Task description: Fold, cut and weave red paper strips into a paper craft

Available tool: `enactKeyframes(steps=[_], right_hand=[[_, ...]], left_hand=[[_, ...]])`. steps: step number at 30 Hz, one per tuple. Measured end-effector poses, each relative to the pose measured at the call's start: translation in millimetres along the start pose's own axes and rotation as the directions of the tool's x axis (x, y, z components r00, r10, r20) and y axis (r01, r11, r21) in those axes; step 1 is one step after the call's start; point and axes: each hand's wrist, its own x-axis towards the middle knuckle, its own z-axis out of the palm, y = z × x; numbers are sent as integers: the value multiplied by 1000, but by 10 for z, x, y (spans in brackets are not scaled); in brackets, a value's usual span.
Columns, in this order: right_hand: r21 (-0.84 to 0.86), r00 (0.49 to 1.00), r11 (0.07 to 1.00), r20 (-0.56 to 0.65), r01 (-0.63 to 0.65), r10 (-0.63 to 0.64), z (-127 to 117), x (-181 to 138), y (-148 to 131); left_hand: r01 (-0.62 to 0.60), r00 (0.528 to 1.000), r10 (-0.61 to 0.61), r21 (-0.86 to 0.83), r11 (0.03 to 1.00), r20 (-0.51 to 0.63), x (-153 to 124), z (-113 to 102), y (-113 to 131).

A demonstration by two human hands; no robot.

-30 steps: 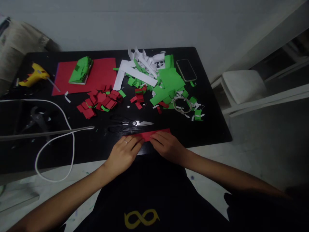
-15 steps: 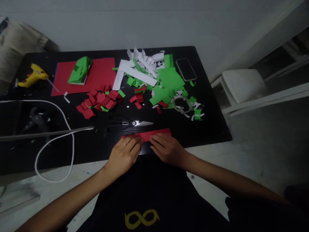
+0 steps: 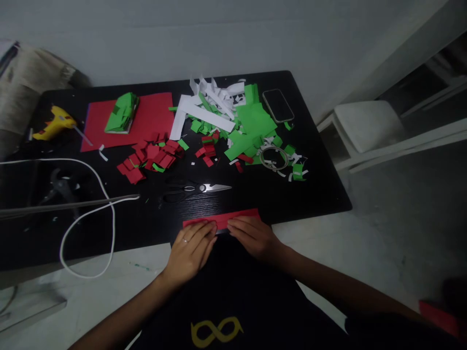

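Note:
A long red paper strip (image 3: 223, 222) lies along the table's front edge, its lower side hidden by my fingers. My left hand (image 3: 193, 248) has its fingers together on the left half of the strip, with a ring on one finger. On the right half, my right hand (image 3: 253, 236) grips the same strip, fingers closed over it. A gap of bare strip shows between the two hands. Just beyond it lie black-handled scissors (image 3: 197, 188), blades pointing right. Past the scissors is a heap of folded red paper pieces (image 3: 156, 154).
White paper strips (image 3: 209, 114) and green paper (image 3: 253, 121) are piled at the back. A phone (image 3: 278, 106), a ring-shaped roll (image 3: 273, 158), a yellow glue gun (image 3: 54, 124) and a white cable (image 3: 113, 233) lie around. A white stool (image 3: 365, 126) stands at right.
The red strip and both hands have come slightly lower in the picture, closer to my body. Both hands still hold the strip. The view has shifted a little.

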Motion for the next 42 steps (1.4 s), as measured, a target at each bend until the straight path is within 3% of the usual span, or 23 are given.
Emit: enactKeyframes(steps=[8, 15, 31, 42], right_hand=[[34, 998, 999, -57, 18, -16, 27, -21, -50], [-11, 996, 1000, -93, -11, 10, 51, -3, -96], [-68, 997, 996, -37, -63, 61, -253, -95, 29], [-55, 998, 997, -6, -57, 57, -281, -73, 47]], left_hand=[[13, 999, -16, -71, 997, -38, -164, 29, -52], [43, 998, -47, -107, 993, -39, -135, 16, -75], [50, 998, -53, -122, 991, -28, -131, 7, -78], [58, 998, -57, -69, 996, 17, -183, 14, -81]])
